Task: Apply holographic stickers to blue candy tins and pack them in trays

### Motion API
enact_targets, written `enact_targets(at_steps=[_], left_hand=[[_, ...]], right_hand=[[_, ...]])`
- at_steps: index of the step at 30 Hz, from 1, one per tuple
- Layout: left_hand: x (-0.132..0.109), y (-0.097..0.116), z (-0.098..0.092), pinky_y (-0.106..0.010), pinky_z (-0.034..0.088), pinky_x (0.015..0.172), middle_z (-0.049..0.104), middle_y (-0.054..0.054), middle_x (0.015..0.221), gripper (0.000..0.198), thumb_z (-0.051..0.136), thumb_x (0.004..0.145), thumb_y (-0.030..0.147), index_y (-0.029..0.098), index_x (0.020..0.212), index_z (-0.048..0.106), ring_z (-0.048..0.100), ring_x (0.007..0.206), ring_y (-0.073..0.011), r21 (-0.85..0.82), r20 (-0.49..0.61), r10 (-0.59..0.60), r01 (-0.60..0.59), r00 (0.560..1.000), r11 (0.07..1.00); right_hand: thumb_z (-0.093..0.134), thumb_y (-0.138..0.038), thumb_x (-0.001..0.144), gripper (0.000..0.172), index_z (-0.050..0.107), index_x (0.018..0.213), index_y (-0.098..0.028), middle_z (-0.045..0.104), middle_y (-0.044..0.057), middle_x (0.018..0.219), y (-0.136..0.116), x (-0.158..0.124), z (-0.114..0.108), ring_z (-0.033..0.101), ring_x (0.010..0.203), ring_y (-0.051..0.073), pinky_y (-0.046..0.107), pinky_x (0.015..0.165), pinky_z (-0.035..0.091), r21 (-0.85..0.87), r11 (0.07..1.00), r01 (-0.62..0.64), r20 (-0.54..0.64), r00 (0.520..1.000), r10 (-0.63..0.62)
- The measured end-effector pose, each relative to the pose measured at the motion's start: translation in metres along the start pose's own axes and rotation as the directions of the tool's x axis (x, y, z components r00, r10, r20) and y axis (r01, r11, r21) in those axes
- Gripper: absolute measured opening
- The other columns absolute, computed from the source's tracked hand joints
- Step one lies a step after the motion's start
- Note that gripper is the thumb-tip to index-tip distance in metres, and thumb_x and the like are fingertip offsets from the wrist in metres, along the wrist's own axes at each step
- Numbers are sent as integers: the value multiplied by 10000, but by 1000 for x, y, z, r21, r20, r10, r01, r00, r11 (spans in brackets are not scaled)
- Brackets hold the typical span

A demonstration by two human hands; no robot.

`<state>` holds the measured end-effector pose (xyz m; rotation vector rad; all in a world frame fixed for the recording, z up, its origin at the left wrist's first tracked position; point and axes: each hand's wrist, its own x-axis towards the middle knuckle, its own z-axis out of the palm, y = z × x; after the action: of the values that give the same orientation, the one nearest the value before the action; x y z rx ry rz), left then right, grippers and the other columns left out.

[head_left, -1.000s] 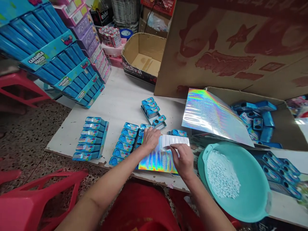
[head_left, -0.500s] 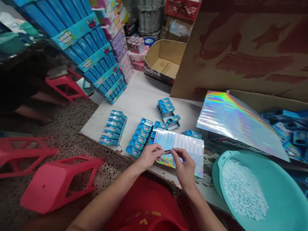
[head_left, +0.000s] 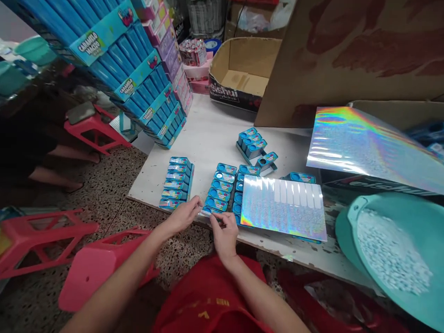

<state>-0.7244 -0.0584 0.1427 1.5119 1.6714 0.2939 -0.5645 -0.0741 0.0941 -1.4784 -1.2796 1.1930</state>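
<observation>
My left hand (head_left: 185, 213) and my right hand (head_left: 225, 231) pinch the two ends of a narrow shiny sticker (head_left: 205, 213). They hold it at the table's front edge, over the near end of a row of small blue candy boxes (head_left: 219, 194) with round recesses on top. Right of my hands, a holographic sticker sheet (head_left: 277, 212) lies over more blue boxes; several pale strips show where stickers are gone. Left of them stands another row of blue boxes (head_left: 176, 182), with shiny strips on their tops.
A tray holding a few blue boxes (head_left: 255, 142) stands farther back. Stacked blue display cartons (head_left: 138, 101) rise at the left. On the right are a second holographic sheet (head_left: 360, 148) and a teal tub (head_left: 354, 217) of small white pieces. Red stools (head_left: 90, 273) stand beside the table.
Both hands have moved left with the sticker, from above the holographic sheet to the near end of the middle row of boxes. The camera view has shifted too.
</observation>
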Motion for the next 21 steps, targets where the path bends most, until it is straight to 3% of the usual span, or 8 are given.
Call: enact_targets(at_steps=[6,14,21], left_hand=[[13,-17,6,-255,388,681,562,-15,830,132,322,885,267,214,907,441,519,741,-163,134,61,126,-133,990,982],[14,-26,14,-271,392,711,563,-27,865,151,289,895,266,220,934,427,538,785,-177,103,45,121,-125,992,987],[14,-28,12,-268,389,711,560,-21,865,141,317,882,278,223,924,439,536,792,-175,90,12,131,-132,991,987]], right_hand=[[565,-278,824,176,705,810,-171,526,34,818,6,-4,9,543,656,113,233,574,473,-140,985,104,-66,991,-114],[527,-246,833,188,693,811,-163,526,45,837,8,-3,17,534,609,105,247,586,483,-296,950,102,-96,986,-136],[524,-230,831,182,678,775,-150,517,44,816,6,-5,17,545,636,118,247,594,485,-291,952,98,-125,982,-139]])
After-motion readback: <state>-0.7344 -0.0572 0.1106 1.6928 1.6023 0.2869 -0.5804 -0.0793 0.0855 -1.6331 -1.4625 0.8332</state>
